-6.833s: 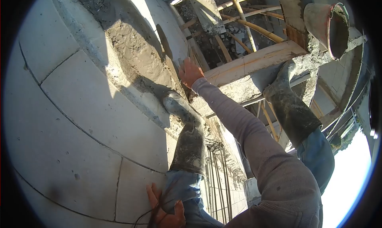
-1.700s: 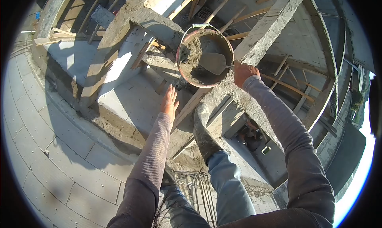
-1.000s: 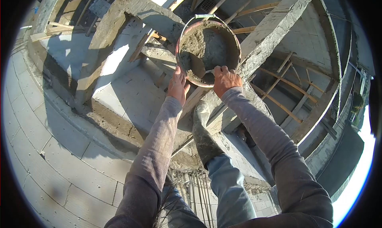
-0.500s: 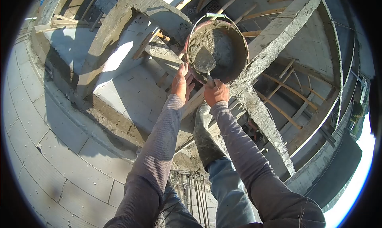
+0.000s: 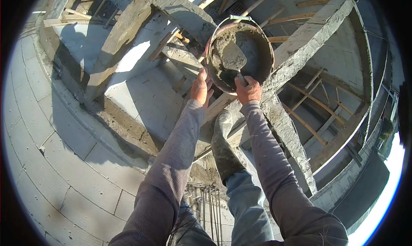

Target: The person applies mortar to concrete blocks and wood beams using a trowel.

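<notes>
A round bucket [image 5: 260, 57] with a reddish outer wall stands on the concrete beams, its wire handle [image 5: 241, 18] tipped toward the far side. Wet grey mortar [image 5: 220, 44] clings inside it, mostly on the left. My right hand [image 5: 249, 90] is closed around the handle of a trowel, whose mortar-smeared blade [image 5: 233, 56] lies inside the bucket. At the bucket's lower left side is my left hand [image 5: 200, 89], thumb and fingers stretched out and apart, fingertips right by the outer wall.
Rough concrete beams [image 5: 315, 33] cross over deep openings with wooden props [image 5: 307, 96] inside. Pale block paving [image 5: 77, 173] lies at the left. My boot [image 5: 225, 153] rests on a beam, near upright rebar [image 5: 214, 207].
The trowel and my right hand have moved right and slightly away from me inside the bucket. My left hand stays beside the bucket. The whole view has shifted slightly.
</notes>
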Tool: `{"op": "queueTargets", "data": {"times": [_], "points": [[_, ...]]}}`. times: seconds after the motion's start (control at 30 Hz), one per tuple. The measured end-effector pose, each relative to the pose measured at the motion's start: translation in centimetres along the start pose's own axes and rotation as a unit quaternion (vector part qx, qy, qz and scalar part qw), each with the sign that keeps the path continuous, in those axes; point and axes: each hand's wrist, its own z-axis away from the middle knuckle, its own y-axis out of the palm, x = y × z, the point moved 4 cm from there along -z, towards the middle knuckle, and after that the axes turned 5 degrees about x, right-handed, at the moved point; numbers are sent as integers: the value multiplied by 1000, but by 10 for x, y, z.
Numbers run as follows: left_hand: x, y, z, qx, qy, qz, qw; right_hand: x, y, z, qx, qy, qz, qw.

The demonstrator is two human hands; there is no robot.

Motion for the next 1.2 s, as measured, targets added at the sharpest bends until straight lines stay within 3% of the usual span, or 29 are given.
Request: {"op": "queueTargets", "data": {"times": [0.1,0.17,0.2,0.23,0.3,0.37,0.4,0.5,0.63,0.77,0.83,1.2], "points": [[1,1,-3,14,-6,6,1000,-22,-16,-21,-19,-85,21,996],[0,4,1,9,-6,-7,1000,-46,-19,-37,30,-94,-41,994],[6,-1,-2,3,-8,-2,1000,-38,-28,-27,95,-33,-150,984],[23,-14,-2,-5,-39,-11,999,-61,-29,-25,113,-73,-207,969],[26,-16,-12,17,-11,-24,1000,-68,-43,-17,84,-97,-201,971],[27,-17,-17,49,-36,0,998,-76,-53,-6,67,-106,-197,972],[28,-15,-14,1,-44,15,999,-86,-53,-2,66,-108,-207,970],[27,-7,-1,-10,5,75,997,-101,-50,6,65,-97,-218,969],[23,-5,-19,33,70,101,992,-86,-39,7,35,-91,-226,969],[32,-5,-17,83,57,104,990,-78,-35,8,33,-109,-209,971],[29,-8,-16,61,67,63,994,-75,-36,9,18,-130,-196,972],[49,-33,14,49,-21,66,996,-38,-36,33,30,-150,-179,972]]}}
